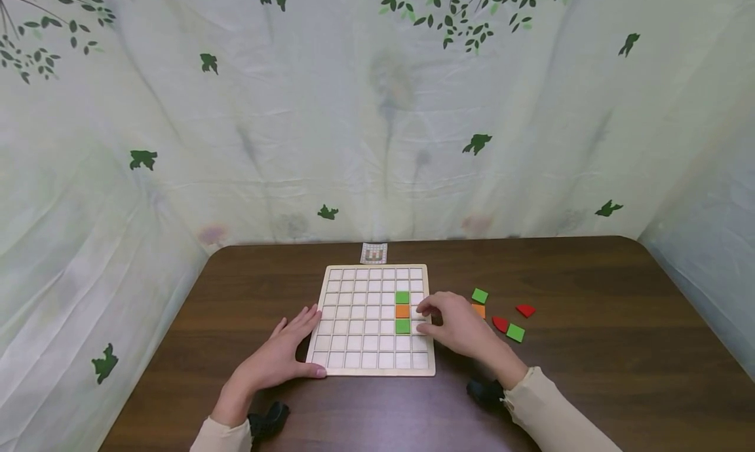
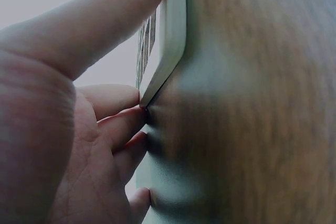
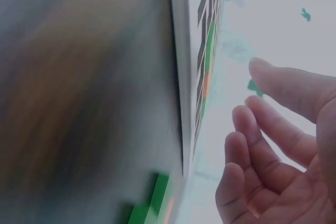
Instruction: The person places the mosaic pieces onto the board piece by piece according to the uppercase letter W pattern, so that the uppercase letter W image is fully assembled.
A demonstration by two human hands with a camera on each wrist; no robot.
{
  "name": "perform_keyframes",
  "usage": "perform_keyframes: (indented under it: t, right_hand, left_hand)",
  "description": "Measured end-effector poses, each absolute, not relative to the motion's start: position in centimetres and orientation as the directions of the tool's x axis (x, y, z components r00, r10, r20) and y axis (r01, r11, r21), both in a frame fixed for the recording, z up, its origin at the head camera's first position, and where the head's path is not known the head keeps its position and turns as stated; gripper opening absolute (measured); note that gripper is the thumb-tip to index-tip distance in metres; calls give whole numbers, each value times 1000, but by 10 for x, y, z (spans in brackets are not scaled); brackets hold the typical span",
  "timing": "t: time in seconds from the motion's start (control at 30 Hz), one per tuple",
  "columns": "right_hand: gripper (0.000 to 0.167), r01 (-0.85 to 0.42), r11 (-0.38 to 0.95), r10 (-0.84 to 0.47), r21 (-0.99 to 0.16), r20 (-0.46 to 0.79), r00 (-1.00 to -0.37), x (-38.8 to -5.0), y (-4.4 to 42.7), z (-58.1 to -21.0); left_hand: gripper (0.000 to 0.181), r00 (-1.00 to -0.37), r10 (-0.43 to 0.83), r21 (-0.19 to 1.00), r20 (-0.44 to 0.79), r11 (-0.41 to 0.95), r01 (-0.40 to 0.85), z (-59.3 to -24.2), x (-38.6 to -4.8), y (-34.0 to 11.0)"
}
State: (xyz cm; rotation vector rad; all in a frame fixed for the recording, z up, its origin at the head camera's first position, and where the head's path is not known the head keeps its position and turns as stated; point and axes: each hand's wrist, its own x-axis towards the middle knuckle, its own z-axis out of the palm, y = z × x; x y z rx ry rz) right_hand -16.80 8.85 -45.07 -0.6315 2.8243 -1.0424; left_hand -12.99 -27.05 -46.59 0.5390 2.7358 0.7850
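A pale board [image 1: 368, 372] with a grid of white squares lies on the brown table. Three tiles fill a vertical run near its right side: green [image 1: 402, 297], orange [image 1: 402, 311] and green [image 1: 402, 326]. My left hand [image 1: 283, 352] rests along the board's left edge, its thumb at the near left corner; in the left wrist view the thumb and fingers [image 2: 118, 98] touch the rim. Over the board's right edge hovers my right hand [image 1: 457, 324], fingers bent and thumb apart; the right wrist view shows nothing between thumb and fingers [image 3: 245, 121].
Right of the board lie loose pieces: green squares [image 1: 480, 296] [image 1: 516, 333], an orange one [image 1: 479, 310] partly behind my right hand, and red pieces [image 1: 525, 310] [image 1: 500, 323]. A small patterned card [image 1: 374, 253] lies behind the board. A leaf-printed curtain [image 1: 354, 144] hangs beyond the table.
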Motion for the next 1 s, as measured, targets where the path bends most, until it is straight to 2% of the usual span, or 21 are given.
perform_keyframes:
  t: [0.33,0.77,1.0]
  right_hand:
    - [24,-369,689,-380,-624,122,-917,-161,127,-451]
    - [27,-292,704,-308,-647,92,-947,-159,181,-450]
    - [28,-276,748,-262,-603,115,-958,-159,208,-452]
  left_hand:
    - [112,-902,414,557,-123,781,282,-465,-129,-270]
    - [112,-903,413,554,-120,782,284,-463,-129,-269]
    - [112,-902,415,548,-118,785,289,-465,-129,-270]
